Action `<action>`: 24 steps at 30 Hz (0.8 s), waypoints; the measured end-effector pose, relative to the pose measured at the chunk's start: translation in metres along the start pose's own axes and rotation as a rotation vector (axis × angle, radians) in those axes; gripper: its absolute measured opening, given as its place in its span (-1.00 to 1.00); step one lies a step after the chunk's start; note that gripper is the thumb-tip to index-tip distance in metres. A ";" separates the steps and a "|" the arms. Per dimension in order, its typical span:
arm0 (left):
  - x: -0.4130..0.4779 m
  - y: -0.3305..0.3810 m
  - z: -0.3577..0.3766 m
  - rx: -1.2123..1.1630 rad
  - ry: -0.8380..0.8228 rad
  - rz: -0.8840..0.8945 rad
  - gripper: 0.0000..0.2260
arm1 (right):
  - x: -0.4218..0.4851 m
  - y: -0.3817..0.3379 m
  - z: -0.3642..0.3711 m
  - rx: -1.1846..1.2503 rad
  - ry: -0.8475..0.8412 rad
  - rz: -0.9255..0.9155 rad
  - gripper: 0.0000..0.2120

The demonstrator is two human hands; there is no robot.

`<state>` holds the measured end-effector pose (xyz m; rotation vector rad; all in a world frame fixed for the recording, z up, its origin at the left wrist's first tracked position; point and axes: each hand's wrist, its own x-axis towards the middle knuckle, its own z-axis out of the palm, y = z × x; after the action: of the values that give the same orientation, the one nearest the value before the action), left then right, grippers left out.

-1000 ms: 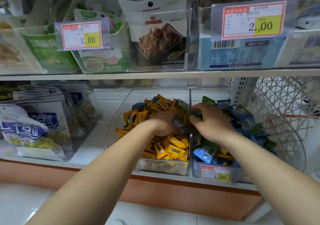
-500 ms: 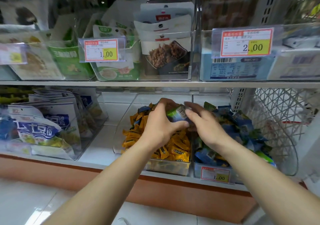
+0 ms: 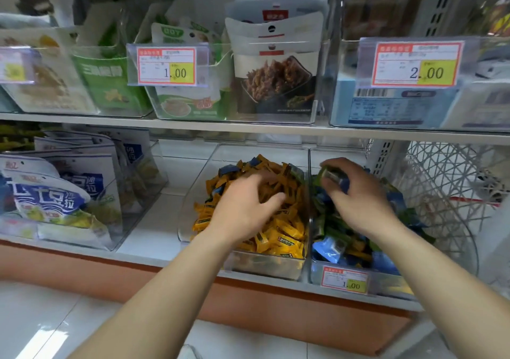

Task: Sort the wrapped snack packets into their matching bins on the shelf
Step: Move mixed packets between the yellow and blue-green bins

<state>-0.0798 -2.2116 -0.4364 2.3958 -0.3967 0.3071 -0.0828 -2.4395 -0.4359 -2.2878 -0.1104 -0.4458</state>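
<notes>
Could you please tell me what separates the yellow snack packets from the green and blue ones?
In the head view, the adjoining clear plastic bin walls stand between them.

On my remote feed, the yellow packets [image 3: 287, 237] show glossy, crinkled plastic film inside a smooth, transparent plastic bin [image 3: 198, 182]. The green packet [image 3: 329, 176] pinched in my right hand [image 3: 356, 201] glints the same way, as do the blue and green packets [image 3: 329, 248] beneath it. At 3 o'clock, a white basket [image 3: 441, 182] of matt plastic lattice. At 9 o'clock, shiny printed pouches [image 3: 55, 201]. At 5 o'clock, a paper price label [image 3: 345, 280]. At 7 o'clock, polished, reflective floor tiles [image 3: 41, 317].
</notes>
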 end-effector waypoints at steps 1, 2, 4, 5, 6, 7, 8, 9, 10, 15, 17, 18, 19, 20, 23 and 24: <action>0.000 -0.012 -0.004 0.067 0.001 -0.040 -0.55 | 0.002 0.007 -0.002 -0.090 0.022 -0.048 -0.75; 0.000 -0.025 -0.007 0.122 0.003 -0.084 -0.54 | 0.005 0.015 -0.004 -0.168 0.027 -0.059 -0.73; -0.001 -0.046 -0.010 0.205 -0.002 -0.155 -0.49 | 0.009 0.026 -0.004 -0.430 -0.091 -0.020 -0.67; -0.002 -0.055 -0.011 0.221 -0.004 -0.171 -0.46 | 0.011 0.029 -0.004 -0.564 -0.191 0.012 -0.62; -0.002 -0.063 -0.010 0.219 -0.007 -0.179 -0.43 | 0.012 0.028 -0.005 -0.639 -0.262 0.048 -0.57; -0.001 -0.071 -0.009 0.206 -0.018 -0.191 -0.41 | 0.012 0.024 -0.005 -0.666 -0.280 0.079 -0.54; -0.001 -0.077 -0.008 0.191 -0.040 -0.206 -0.38 | 0.014 0.018 -0.005 -0.668 -0.245 0.088 -0.52; 0.000 -0.083 -0.007 0.179 -0.071 -0.218 -0.37 | 0.016 0.010 -0.004 -0.665 -0.176 0.059 -0.52; 0.001 -0.087 -0.005 0.172 -0.107 -0.219 -0.38 | 0.020 0.001 0.000 -0.653 -0.116 0.005 -0.53; -0.001 -0.087 0.004 0.137 -0.181 -0.088 -0.56 | 0.065 -0.023 0.042 -0.463 -0.302 -0.101 -0.59; -0.003 -0.084 0.005 0.131 -0.209 -0.026 -0.57 | 0.087 -0.019 0.057 -0.555 -0.383 -0.078 -0.57; -0.004 -0.083 0.004 0.133 -0.229 -0.013 -0.58 | 0.097 -0.017 0.062 -0.616 -0.423 -0.052 -0.56; -0.005 -0.082 0.003 0.136 -0.249 -0.011 -0.59 | 0.105 -0.015 0.068 -0.686 -0.460 -0.030 -0.55; -0.006 -0.081 0.002 0.140 -0.266 -0.010 -0.60 | 0.111 -0.015 0.073 -0.759 -0.495 -0.023 -0.56; -0.006 -0.082 -0.004 0.106 -0.272 0.012 -0.66 | 0.117 -0.014 0.088 -0.892 -0.521 -0.104 -0.72; -0.006 -0.082 -0.005 0.075 -0.256 0.012 -0.68 | 0.117 -0.013 0.089 -0.903 -0.488 -0.122 -0.75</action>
<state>-0.0566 -2.1480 -0.4831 2.5152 -0.5237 0.0201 0.0492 -2.3725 -0.4417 -3.2579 -0.3492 0.0514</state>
